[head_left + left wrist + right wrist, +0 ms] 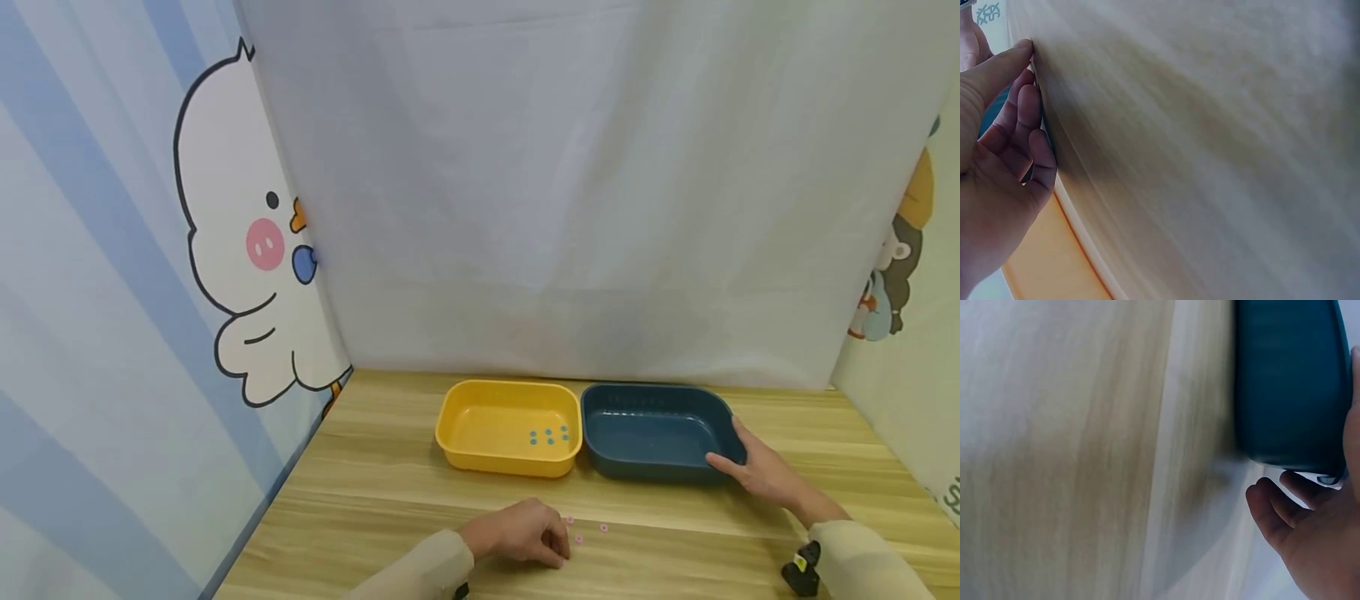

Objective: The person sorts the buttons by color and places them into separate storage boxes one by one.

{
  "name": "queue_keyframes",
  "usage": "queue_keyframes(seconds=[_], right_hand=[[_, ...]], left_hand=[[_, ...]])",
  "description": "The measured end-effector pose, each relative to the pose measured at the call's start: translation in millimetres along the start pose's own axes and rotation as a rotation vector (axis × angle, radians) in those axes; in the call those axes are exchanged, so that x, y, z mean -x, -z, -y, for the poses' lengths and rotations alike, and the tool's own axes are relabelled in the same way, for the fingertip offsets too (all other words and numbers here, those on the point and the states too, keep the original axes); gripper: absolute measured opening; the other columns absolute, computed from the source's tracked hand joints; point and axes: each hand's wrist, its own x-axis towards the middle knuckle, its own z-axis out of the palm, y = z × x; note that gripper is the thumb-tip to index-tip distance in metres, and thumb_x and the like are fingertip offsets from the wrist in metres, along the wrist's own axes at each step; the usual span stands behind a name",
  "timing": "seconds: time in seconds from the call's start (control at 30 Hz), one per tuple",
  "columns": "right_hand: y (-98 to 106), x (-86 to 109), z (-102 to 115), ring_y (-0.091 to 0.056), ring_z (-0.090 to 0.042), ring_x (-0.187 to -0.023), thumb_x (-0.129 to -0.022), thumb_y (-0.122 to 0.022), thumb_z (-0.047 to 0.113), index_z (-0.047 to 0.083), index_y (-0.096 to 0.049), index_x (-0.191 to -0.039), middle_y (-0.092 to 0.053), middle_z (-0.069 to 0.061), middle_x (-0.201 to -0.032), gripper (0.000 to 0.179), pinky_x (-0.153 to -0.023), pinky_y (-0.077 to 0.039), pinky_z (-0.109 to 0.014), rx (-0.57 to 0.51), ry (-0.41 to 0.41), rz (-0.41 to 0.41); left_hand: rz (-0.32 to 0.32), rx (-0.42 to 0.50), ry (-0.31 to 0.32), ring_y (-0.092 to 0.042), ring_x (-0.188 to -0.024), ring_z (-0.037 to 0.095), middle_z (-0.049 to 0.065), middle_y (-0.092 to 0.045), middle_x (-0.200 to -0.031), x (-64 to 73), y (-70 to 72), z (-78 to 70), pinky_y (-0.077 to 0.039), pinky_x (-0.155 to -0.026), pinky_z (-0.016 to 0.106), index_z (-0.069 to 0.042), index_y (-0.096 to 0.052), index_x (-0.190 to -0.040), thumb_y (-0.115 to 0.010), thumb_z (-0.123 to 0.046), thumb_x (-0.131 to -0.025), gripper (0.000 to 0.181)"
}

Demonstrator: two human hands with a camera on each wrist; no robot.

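- Pink rings lie on the tabletop, apparently left to collect; your left hand is narrowed beside them, whether holding one you cannot tell.
- Six blue pieces look done, in the yellow tray.
- Your right hand grips the dark-blue tray.
- Room in front; curtain behind.

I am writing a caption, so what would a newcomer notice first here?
The big cartoon bird at the left catches the eye first. Next come the yellow tray and the dark blue tray, side by side on the table; the right hand holds the blue one's right end.
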Motion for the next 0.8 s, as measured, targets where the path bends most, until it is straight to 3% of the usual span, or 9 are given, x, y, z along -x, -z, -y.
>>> queue_keyframes(seconds=[0.2, 0.8], right_hand=[[-2.2, -0.4, -1.6, -0.016, -0.063, -0.124, -0.093, -0.058, 0.041, -0.015, 0.006, -0.143, -0.005, -0.045, -0.142, 0.099, -0.095, -0.020, -0.069, -0.012, -0.011, -0.001], [-3.8, -0.5, -3.0, -0.021, -0.062, -0.122, -0.093, -0.057, 0.043, -0.014, 0.006, -0.144, -0.008, -0.045, -0.141, 0.099, -0.094, -0.025, -0.068, -0.001, -0.025, -0.005]], left_hand=[[-0.003, -0.017, -0.006, -0.049, -0.067, -0.013, -0.017, -0.060, -0.076, -0.5, 0.5, 0.3, -0.041, -0.062, 0.005, -0.014, -0.074, -0.087, -0.072, -0.018, -0.086, 0.004], [-0.003, 0.077, 0.025, -0.048, -0.065, -0.011, -0.018, -0.058, -0.072, -2.7, -1.2, 1.9, -0.043, -0.061, 0.008, -0.013, -0.071, -0.084, -0.072, -0.015, -0.085, 0.002]])
